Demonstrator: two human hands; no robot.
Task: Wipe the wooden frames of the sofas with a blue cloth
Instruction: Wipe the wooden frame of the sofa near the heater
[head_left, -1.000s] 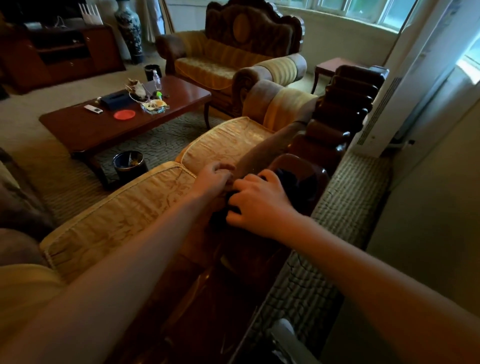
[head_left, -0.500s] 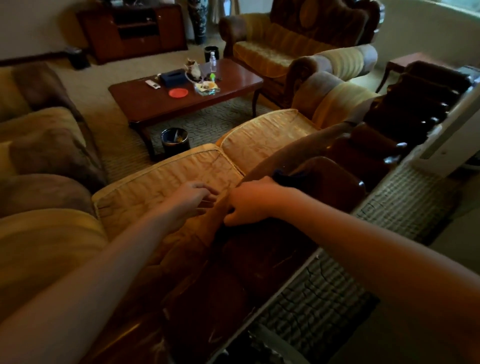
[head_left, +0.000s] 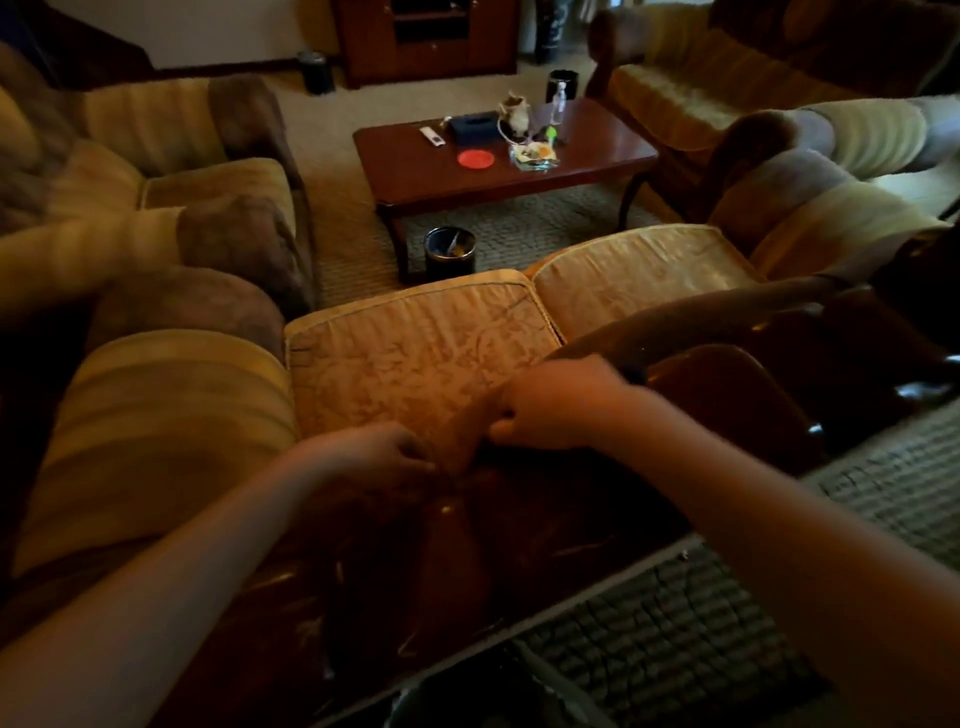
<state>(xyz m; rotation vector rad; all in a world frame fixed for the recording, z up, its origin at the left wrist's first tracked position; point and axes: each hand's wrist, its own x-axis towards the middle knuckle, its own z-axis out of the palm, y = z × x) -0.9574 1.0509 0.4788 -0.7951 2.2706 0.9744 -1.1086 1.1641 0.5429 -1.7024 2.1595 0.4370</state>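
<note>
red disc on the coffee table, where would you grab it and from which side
The red disc lies flat on the coffee table, so there is no handle to take. Probably pinch its rim from above, on the left or near edge: bare tabletop shows there, while the glass dish sits close on its right. Sliding it toward the table's near edge first might make lifting the rim easier.

Dark glossy wooden frame tops sofa back; blue cloth barely visible.

Glossy wood frame; matt woven cushion.
</note>
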